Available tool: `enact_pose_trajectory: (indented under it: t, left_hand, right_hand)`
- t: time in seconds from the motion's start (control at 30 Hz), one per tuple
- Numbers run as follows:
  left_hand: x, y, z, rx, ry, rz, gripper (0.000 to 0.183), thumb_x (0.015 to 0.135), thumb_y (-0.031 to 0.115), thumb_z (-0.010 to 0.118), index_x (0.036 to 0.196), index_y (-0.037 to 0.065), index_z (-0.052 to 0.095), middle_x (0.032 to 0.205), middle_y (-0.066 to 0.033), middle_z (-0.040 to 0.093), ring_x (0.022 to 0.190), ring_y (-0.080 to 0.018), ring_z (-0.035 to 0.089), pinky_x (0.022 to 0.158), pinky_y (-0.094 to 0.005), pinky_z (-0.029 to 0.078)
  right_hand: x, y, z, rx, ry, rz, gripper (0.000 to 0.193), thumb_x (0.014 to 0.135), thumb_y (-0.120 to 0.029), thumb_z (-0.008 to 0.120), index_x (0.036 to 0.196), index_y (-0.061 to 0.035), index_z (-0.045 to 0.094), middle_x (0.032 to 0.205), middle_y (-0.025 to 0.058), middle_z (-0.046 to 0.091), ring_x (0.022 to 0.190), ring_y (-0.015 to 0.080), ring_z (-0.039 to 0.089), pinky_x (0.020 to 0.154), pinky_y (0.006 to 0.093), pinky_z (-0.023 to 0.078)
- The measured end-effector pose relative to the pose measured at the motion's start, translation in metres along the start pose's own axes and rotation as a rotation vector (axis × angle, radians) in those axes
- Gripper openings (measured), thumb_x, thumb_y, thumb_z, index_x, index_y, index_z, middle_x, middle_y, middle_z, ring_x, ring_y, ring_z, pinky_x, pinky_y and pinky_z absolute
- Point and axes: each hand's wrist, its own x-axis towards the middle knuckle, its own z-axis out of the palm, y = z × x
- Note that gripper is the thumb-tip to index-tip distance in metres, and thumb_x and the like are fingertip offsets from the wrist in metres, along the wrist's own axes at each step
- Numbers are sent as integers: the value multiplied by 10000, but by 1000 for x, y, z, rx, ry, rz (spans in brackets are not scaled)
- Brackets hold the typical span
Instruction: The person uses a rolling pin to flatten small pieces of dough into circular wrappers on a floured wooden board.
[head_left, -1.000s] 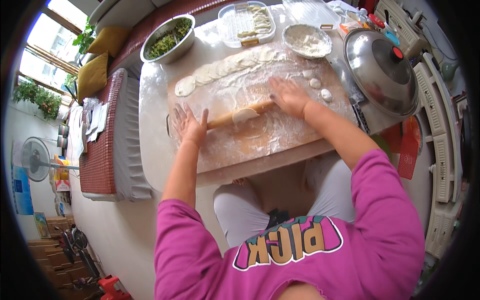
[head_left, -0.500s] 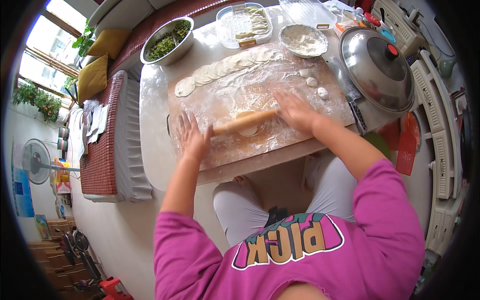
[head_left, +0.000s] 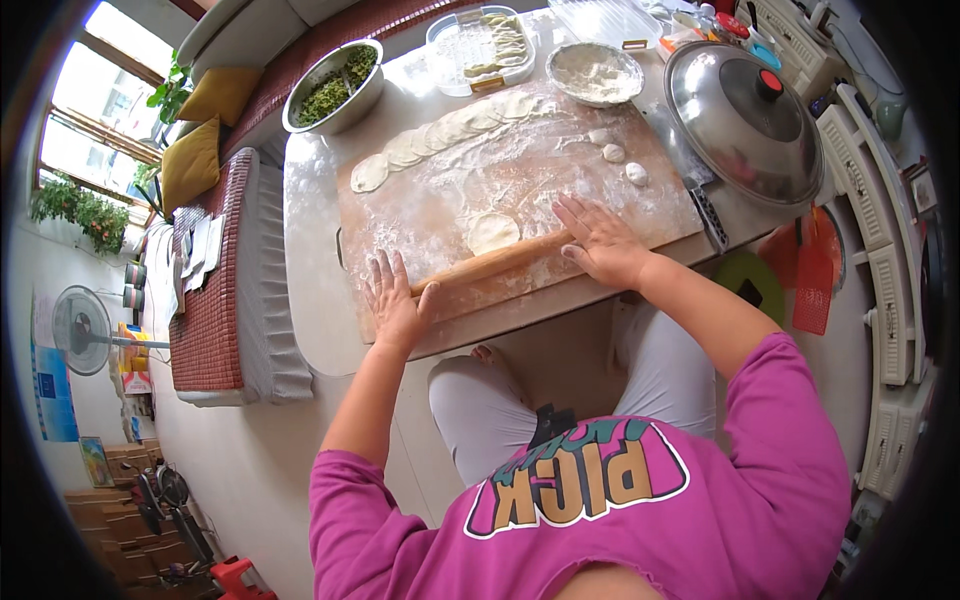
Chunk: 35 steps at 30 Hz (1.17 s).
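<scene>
A wooden rolling pin point(head_left: 488, 265) lies across the floured wooden board point(head_left: 400, 222), close to its near edge. Flat on the pin's left end rests my left hand point(head_left: 396, 305), open with fingers spread. My right hand point(head_left: 605, 243) lies over the right end, its fingers stretched out. Just beyond the pin is a thin round dough wrapper point(head_left: 493, 232). Overlapping wrappers point(head_left: 440, 138) form a row along the board's far side. Small dough pieces point(head_left: 636, 174) sit toward the right.
Beyond the board stand a metal bowl point(head_left: 355, 112) of chopped green filling, a plastic box point(head_left: 458, 82) holding dumplings and a bowl of flour point(head_left: 598, 76). A large pan lid point(head_left: 735, 140) and a black-handled knife point(head_left: 709, 217) lie at the right.
Both hands have drawn the rolling pin toward me, off the dough wrapper. The wrapper now shows whole on the far side of the pin.
</scene>
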Motion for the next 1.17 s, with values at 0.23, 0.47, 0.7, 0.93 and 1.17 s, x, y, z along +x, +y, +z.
enact_pose_trajectory:
  t: [0.23,0.47,0.7,0.93,1.17]
  left_hand:
    - [32,49,-16,-157,26,164,487,826,343,539,1199,37,474,1243,-196,443,1205,-325,364,1005,-454,251]
    - [95,96,-6,-189,-148,116,290,746,200,652,996,70,582,932,-145,617,917,-306,574,803,-388,438]
    - [108,88,10,-379,-186,122,202,760,155,639,920,52,572,811,-108,621,768,-217,588,697,-330,464]
    - [124,55,10,-1335,-101,-59,75,860,104,549,862,83,477,780,-13,568,712,-110,567,678,-276,488]
    - [190,-26,-4,-1430,207,-137,129,832,138,594,905,110,491,855,-41,601,743,-155,594,691,-335,496]
  right_hand:
    - [-1,1,7,-6,80,-79,383,833,-237,529,1191,-108,490,1317,112,407,1268,271,310,1046,393,223]
    - [-3,-3,11,40,158,-120,306,773,-181,584,1060,-98,521,1193,64,493,1155,242,427,948,367,318]
    - [-2,1,14,1,188,-148,315,771,-191,587,1063,-104,509,1178,57,496,1127,229,447,920,358,335]
    - [-5,0,14,2,215,-129,282,785,-199,571,1047,-106,521,1162,64,515,1126,242,455,931,362,334]
    - [-2,-3,10,-6,124,-71,331,762,-214,602,1065,-112,516,1192,72,503,1142,249,442,949,379,318]
